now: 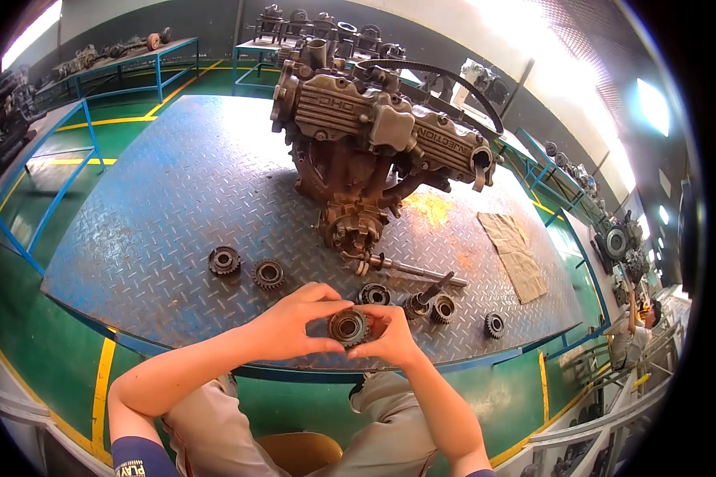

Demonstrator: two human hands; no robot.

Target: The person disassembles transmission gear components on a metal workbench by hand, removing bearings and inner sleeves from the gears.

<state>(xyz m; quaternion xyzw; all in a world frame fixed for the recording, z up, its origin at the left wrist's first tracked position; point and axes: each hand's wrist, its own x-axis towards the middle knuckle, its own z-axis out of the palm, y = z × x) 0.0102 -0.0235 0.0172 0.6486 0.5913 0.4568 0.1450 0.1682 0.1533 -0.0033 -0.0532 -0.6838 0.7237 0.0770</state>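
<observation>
Gear wheel (336, 329) held from both sides

On the left of the tread-plate steel desk (135, 230), I see a toothed ring (223, 270) lying near a second gear (267, 283), the two apart. Next comes the left hand (302, 312): I read its grip as closed on the left side of the gear wheel, fingers at the upper rim, thumb low. The gear wheel itself sits between the two hands, at the desk's near edge. Behind it I have an engine (350, 107) with ribbed covers standing on the desk, and a hub gear (383, 298) just beyond the fingers. The right hand (390, 335) has its grip closed on the gear wheel's right side. Further right, a long stepped shaft (422, 272) lies aslant, with a dark gear hub (413, 309) and a toothed gear (439, 316) side by side before it. I find a small gear (490, 325) well apart, a brown cloth (513, 256) behind it, and a co-worker (632, 334) at far right
</observation>
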